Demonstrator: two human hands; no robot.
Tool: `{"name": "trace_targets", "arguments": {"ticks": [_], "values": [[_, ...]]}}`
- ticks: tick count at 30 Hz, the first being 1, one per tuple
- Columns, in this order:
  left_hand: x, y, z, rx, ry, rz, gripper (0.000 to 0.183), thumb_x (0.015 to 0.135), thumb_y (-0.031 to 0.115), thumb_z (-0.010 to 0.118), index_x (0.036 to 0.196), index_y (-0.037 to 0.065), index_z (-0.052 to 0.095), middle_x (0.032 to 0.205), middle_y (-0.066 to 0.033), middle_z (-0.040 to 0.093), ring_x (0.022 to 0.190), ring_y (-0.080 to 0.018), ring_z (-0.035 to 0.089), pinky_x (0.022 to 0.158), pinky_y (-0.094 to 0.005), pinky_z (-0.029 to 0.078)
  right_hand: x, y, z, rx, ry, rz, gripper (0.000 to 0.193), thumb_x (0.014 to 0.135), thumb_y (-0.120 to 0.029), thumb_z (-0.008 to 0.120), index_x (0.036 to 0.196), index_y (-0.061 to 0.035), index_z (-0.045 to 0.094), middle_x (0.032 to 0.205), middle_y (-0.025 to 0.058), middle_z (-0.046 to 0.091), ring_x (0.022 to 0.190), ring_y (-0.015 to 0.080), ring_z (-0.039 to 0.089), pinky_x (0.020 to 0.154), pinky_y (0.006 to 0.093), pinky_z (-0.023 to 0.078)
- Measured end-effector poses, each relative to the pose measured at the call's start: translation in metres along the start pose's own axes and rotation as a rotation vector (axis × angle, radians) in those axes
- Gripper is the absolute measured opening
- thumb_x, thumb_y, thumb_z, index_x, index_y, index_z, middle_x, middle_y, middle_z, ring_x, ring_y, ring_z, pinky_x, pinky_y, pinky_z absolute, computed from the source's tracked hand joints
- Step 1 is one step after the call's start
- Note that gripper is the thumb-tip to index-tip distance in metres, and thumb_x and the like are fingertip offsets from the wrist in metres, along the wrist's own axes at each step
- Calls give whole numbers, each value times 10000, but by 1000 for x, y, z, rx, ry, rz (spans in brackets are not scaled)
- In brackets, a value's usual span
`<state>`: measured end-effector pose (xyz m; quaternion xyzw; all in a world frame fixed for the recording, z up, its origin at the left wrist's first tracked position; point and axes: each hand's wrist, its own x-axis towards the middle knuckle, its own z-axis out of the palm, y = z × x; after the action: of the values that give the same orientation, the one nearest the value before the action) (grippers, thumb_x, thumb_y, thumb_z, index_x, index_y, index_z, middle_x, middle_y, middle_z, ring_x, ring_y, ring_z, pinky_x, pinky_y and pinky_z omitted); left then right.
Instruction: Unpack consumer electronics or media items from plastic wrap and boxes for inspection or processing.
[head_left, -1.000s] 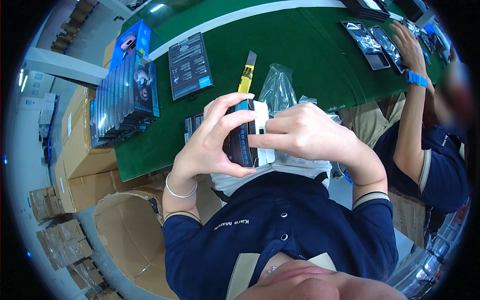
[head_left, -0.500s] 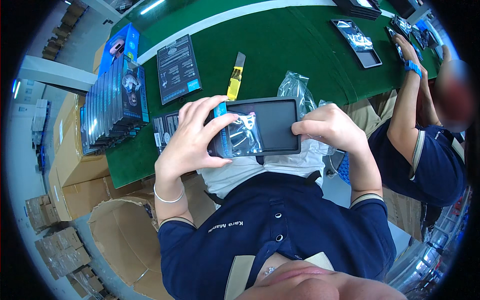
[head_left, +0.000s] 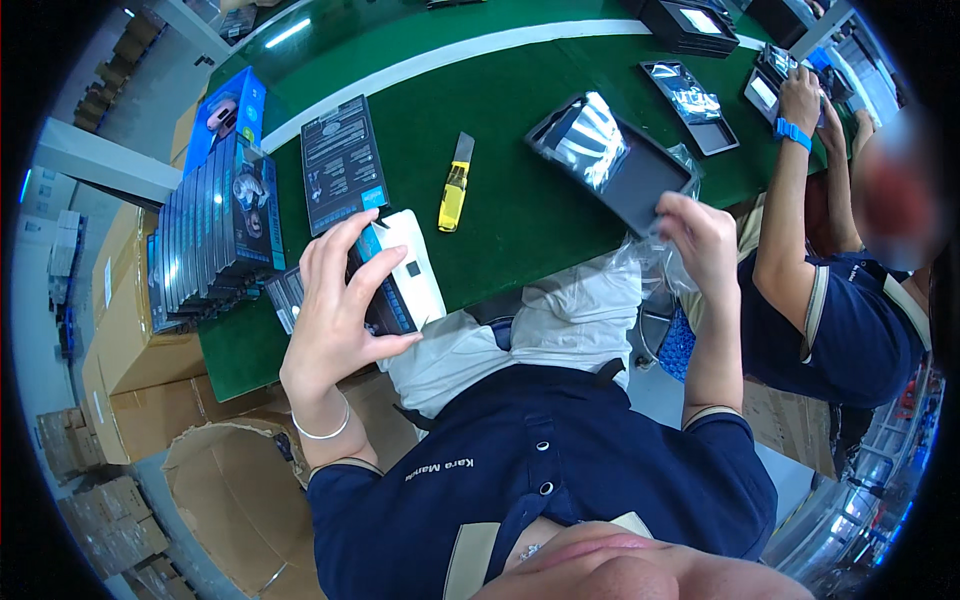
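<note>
My left hand grips a dark printed carton, with fingers along its upper edge and the thumb along its lower edge. The carton's open end shows a white inside. My right hand pinches the near right corner of a black tray, held tilted over the table. In the tray's far left part lies something in a shiny clear bag; the near right part looks bare. Crumpled clear plastic lies below my right hand.
A yellow utility knife lies blade out on the green table, beside a flat dark carton. Stacked cartons and a blue box stand left. At right, another tray lies near a co-worker's hands.
The tray has come out of the carton. My right hand has carried it away to the right and far side; my left hand has shifted left with the carton.
</note>
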<state>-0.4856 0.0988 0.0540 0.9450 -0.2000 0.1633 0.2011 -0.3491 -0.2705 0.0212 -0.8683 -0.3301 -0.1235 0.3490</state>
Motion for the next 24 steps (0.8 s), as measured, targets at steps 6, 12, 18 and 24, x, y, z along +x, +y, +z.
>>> {"name": "trace_targets", "arguments": {"ticks": [6, 12, 18, 24], "values": [[-7, 6, 1, 8, -11, 22, 884, 430, 262, 861, 1225, 123, 501, 1369, -218, 391, 1195, -413, 423, 979, -502, 325, 18, 26, 27, -100, 265, 239, 154, 786, -69, 683, 932, -54, 635, 714, 108, 661, 632, 223, 670, 562, 282, 500], [-17, 13, 1, -16, -4, -15, 881, 418, 267, 865, 1219, 147, 518, 1367, -213, 385, 1183, -409, 426, 959, -509, 331, 31, 39, 24, -451, 268, 251, 270, 806, -228, 683, 1042, -97, 679, 749, 138, 670, 696, 296, 659, 639, 362, 512], [-29, 17, -1, -27, 19, -64, 881, 407, 281, 866, 1212, 160, 531, 1358, -219, 389, 1176, -404, 436, 941, -512, 335, 30, 16, 17, -518, -19, 499, 499, 804, -227, 685, 1272, -144, 534, 725, 154, 646, 646, 326, 636, 603, 403, 501], [-57, 29, -17, 6, 77, -148, 732, 432, 296, 840, 1111, 144, 616, 1350, -247, 393, 1157, -408, 450, 935, -492, 348, -6, -60, 0, 283, -693, -227, 401, 759, -222, 718, 1130, -102, 623, 683, 86, 628, 570, 245, 624, 547, 353, 485]]}}
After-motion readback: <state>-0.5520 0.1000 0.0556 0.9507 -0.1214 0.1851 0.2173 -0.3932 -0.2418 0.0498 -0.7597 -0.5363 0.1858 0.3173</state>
